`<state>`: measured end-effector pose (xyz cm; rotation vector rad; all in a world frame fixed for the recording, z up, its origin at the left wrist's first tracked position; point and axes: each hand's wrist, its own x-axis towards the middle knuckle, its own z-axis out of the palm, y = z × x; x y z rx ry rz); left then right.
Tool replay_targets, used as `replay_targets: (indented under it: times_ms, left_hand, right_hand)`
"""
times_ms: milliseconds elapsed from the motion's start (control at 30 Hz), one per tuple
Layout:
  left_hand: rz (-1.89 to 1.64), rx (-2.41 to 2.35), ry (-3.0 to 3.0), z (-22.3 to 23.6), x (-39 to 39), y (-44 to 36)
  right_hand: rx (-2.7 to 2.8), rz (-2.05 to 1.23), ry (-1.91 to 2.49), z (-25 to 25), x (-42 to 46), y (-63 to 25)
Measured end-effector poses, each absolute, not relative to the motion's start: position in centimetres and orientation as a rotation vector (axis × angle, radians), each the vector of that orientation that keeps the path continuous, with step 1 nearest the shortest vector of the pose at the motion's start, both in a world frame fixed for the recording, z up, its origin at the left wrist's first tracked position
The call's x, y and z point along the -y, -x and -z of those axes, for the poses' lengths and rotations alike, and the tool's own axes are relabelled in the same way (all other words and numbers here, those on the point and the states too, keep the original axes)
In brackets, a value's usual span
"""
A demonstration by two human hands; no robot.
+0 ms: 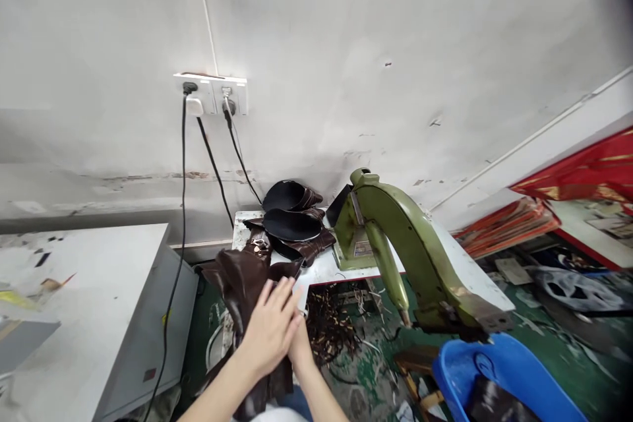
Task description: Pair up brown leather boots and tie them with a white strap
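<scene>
My left hand (271, 324) lies with fingers stretched out flat over a dark brown leather boot piece (236, 280) that hangs off the front edge of a small white table (324, 268). My right hand (299, 337) sits mostly hidden under the left hand; its fingers do not show. More brown boot uppers with black lining (291, 221) are piled at the back of the table against the wall.
A green arm-shaped machine (405, 244) stands on the white table to the right. A blue plastic chair (499, 376) is at lower right, a grey cabinet (93, 316) at left. Cords hang from a wall socket (212, 92). Leather scraps (331, 330) litter the green floor.
</scene>
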<state>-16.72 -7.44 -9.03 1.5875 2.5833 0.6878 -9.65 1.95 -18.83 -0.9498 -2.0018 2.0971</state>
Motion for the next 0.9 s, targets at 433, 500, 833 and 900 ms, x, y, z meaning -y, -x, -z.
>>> replay_targets:
  times_ms: [433, 500, 833, 900]
  left_hand:
    - [-0.239, -2.729, -1.228, 17.5, 11.7, 16.8]
    - [-0.228, -2.71, -1.151, 18.0, 11.2, 16.8]
    - [-0.232, -2.493, -0.885, 17.4, 10.7, 17.5]
    - [-0.227, -2.462, -0.859, 17.8, 10.6, 17.6]
  right_hand:
    - [2.602, -1.582, 1.112, 15.8, -3.9, 11.4]
    - [2.757, -1.319, 1.114, 13.6, -5.5, 11.7]
    - [3.396, -0.707, -0.512, 11.8, -6.2, 32.1]
    - [3.516, -0.542, -0.718, 13.8, -4.1, 36.0]
